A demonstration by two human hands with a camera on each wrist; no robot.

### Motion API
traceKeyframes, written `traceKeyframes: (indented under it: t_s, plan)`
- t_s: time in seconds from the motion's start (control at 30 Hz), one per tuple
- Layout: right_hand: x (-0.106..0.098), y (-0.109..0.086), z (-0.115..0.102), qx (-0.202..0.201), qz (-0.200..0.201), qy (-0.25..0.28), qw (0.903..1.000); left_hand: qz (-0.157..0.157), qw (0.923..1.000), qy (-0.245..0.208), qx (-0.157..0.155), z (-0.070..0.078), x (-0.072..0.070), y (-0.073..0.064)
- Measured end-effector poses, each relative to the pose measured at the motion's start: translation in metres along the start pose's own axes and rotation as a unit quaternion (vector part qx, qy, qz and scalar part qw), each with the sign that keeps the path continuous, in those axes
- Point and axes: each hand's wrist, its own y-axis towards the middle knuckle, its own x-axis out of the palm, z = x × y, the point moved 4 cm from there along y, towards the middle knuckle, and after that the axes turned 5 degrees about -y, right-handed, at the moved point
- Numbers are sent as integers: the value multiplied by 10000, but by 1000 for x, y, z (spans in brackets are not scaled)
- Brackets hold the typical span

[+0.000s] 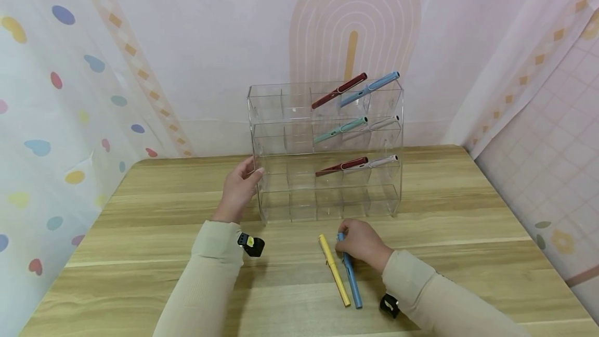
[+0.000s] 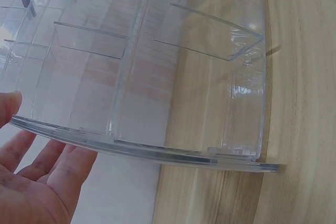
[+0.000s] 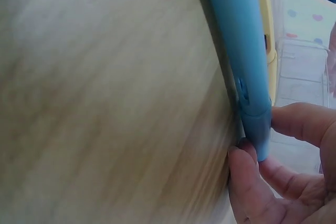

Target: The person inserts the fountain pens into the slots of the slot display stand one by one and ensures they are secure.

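My left hand [image 1: 237, 190] grips the left side panel of a clear acrylic display rack [image 1: 301, 190], thumb on the inner side and fingers outside it, as the left wrist view shows. On the table before the rack lies a blue pen [image 1: 352, 281], its far end pinched between thumb and fingers of my right hand [image 1: 364, 243]. Close along its left side is a yellow pen [image 1: 335, 270], roughly parallel. In the right wrist view the blue pen's body [image 3: 239, 40] runs up from the fingertips, partly covering the yellow one.
Pens lean in the rack's right-hand compartments: dark red [image 1: 339, 90] and light blue [image 1: 370, 89] on top, mint green [image 1: 340, 130] and pale [image 1: 373, 127] below, then dark red [image 1: 341, 166] and pale [image 1: 371, 163]. A patterned curtain [image 1: 210, 40] hangs behind the wooden table [image 1: 140, 233].
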Motion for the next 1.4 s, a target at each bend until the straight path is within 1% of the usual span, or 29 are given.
traceKeyframes:
  t_s: [0.13,0.3,0.47,0.73,0.87,1.03,1.17,1.23,1.4]
  plan:
    - [-1,2,3,71,41,248,9997,4,10000,10,3,1,1,0]
    - [-2,2,7,253,48,523,9983,-1,10000,-14,-40,0,0,-1]
    - [-7,1,9,411,58,718,9966,-22,10000,-31,-50,0,0,-2]
    - [-24,-3,8,575,102,976,9935,-15,10000,-5,-23,0,0,-1]
    - [-36,-5,7,518,138,1172,9917,-2,10000,-20,-42,0,0,-1]
    - [-48,-4,7,494,228,1765,9828,21,10000,-1,-56,0,1,-1]
    - [-58,-3,7,478,498,2147,9742,14,10000,-42,-40,0,1,-1]
    - [-63,-4,6,409,626,2307,9702,10,10000,-58,-23,0,1,-1]
    - [-74,-7,5,396,903,2774,9557,1,10000,-53,-26,0,1,-1]
